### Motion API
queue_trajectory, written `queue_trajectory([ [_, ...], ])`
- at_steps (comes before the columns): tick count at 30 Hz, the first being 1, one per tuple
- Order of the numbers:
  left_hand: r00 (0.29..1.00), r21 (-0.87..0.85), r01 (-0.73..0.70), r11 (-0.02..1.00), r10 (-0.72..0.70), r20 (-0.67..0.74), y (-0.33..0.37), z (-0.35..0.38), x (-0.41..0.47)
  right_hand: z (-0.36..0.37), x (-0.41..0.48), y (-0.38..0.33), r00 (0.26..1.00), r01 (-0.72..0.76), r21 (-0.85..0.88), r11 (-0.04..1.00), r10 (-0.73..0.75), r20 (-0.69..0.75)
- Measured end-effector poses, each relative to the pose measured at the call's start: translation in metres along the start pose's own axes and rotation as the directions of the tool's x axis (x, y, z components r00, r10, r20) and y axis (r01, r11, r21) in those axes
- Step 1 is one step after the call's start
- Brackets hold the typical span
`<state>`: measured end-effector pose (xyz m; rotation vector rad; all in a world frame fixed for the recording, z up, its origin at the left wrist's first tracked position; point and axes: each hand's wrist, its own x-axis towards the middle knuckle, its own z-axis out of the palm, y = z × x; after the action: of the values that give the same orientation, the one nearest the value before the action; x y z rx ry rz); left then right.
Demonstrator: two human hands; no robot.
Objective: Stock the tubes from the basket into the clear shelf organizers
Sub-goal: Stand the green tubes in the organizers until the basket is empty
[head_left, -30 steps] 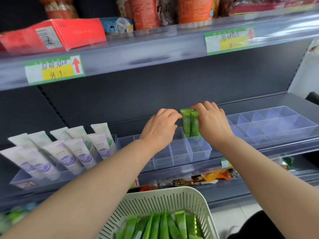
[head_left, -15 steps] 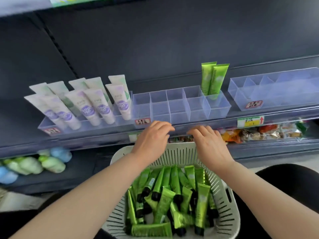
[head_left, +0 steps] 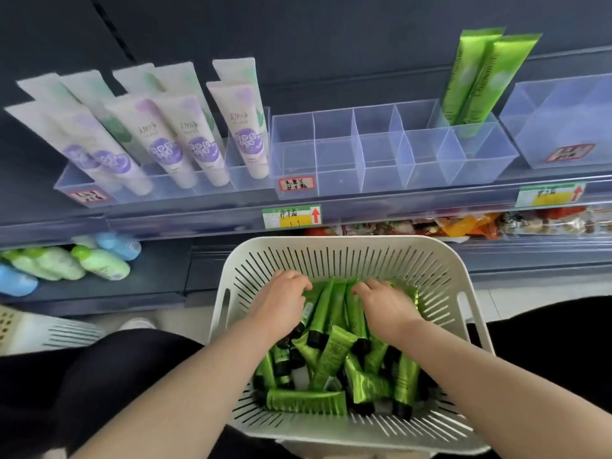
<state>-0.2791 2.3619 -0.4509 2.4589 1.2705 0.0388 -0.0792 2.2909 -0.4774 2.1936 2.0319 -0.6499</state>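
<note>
Glossy green tubes (head_left: 334,352), black caps: most lie lengthwise toward shelf, caps nearest person. Left hand (head_left: 281,303), right hand (head_left: 387,304) curled over them; grip unclear.

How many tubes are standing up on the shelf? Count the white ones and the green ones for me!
White tubes: 10
Green tubes: 2
Total: 12
</note>
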Motion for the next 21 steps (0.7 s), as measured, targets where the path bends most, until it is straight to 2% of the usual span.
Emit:
queue_trajectory([
  [4,1.0,-0.021,0.01,1.0,-0.01,0.028,-0.009,0.009,0.003,0.011,0.014,-0.006,0.997,-0.067,0.002,0.998,0.067,0.029],
  [7,0.999,-0.03,0.01,0.999,-0.009,0.042,-0.014,0.012,0.005,0.015,0.022,-0.009,0.982,-0.188,0.106,0.976,0.182,0.055],
  [10,0.999,-0.038,0.023,0.999,-0.022,0.049,-0.015,0.012,0.008,0.015,0.03,-0.013,0.94,-0.339,0.295,0.893,0.315,0.129],
  [13,0.995,-0.035,0.05,0.998,-0.047,0.085,-0.013,0.013,0.011,0.011,0.036,-0.018,0.905,-0.425,0.417,0.804,0.361,0.226],
  [16,0.986,0.0,0.077,0.997,-0.076,0.146,-0.007,0.016,0.016,0.007,0.032,-0.012,0.912,-0.407,0.434,0.803,0.33,0.245],
  [19,0.969,0.158,0.076,0.985,-0.11,0.219,0.005,0.02,0.023,-0.004,0.023,-0.003,0.934,-0.354,0.485,0.8,0.276,0.225],
  [21,0.95,0.253,0.082,0.964,-0.153,0.272,0.016,0.024,0.027,-0.012,0.015,0.002,0.951,-0.306,0.558,0.771,0.268,0.152],
])
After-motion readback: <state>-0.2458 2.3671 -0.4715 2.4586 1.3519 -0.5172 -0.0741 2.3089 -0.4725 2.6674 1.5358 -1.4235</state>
